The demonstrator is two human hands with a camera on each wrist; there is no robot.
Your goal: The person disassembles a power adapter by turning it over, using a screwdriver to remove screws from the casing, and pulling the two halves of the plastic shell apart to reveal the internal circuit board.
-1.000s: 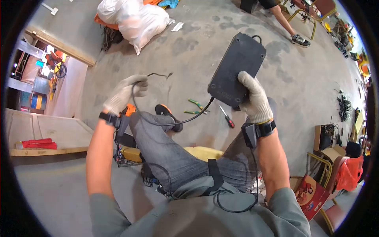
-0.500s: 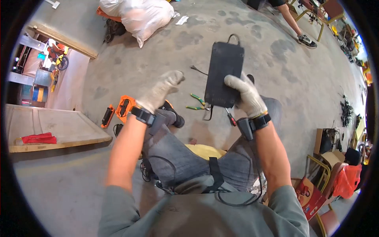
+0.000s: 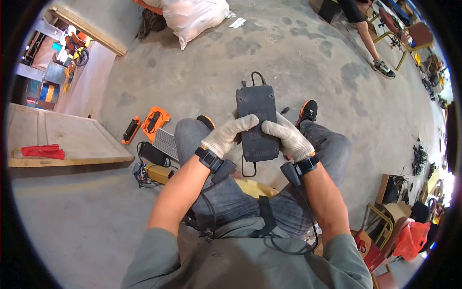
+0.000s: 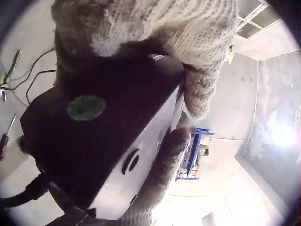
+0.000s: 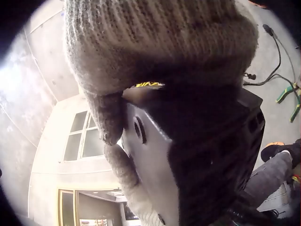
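The fingers of the left hand (image 3: 225, 136) and the right hand (image 3: 290, 137) are bent around opposite sides of the black box (image 3: 258, 107), opened about to its thickness, with thumbs on the face turned upward. This two-sided hold probably keeps it steady. The box is above the floor (image 3: 192, 72); a cable (image 4: 23, 197) leaves it. Pliers (image 4: 14, 66) and a screwdriver (image 4: 5, 141) lie below.

Blk box (image 3: 258, 106); off-wht gloves (image 3: 288, 136); gry jeans (image 3: 328, 142).
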